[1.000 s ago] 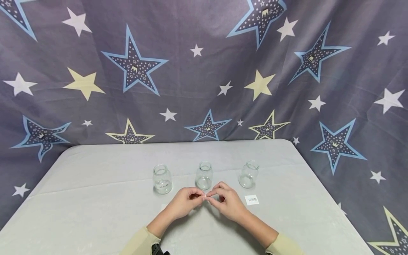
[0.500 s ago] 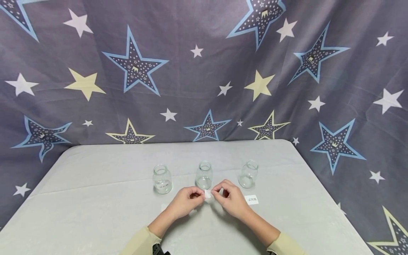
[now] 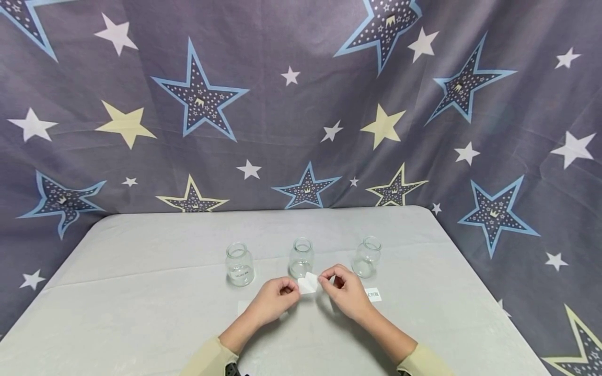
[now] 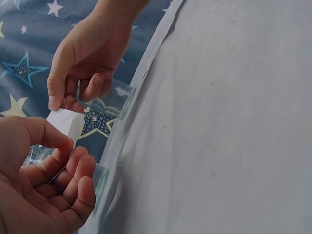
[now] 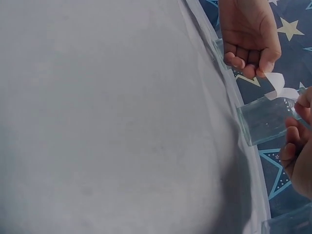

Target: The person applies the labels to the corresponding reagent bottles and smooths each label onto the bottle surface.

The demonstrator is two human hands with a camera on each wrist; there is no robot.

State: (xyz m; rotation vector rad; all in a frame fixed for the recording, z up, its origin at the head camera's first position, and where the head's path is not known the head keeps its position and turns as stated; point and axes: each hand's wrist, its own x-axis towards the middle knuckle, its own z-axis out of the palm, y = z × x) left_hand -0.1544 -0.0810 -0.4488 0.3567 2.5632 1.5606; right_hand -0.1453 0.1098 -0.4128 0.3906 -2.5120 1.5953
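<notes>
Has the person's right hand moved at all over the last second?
Yes: in the head view, the right hand has shifted rightward relative to the middle jar, which stayed put.

White paper piece [image 3: 308, 284], bent into two parted flaps
The left hand [image 3: 276, 297] pinches its flap at nine o'clock, the right hand [image 3: 346, 291] the one at three; its visible faces look blank, and it is held up at six o'clock from the middle jar [image 3: 301, 257].

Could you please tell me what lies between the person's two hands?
A bent white paper piece, pinched by the left hand and the right hand, as the head view shows.
</notes>
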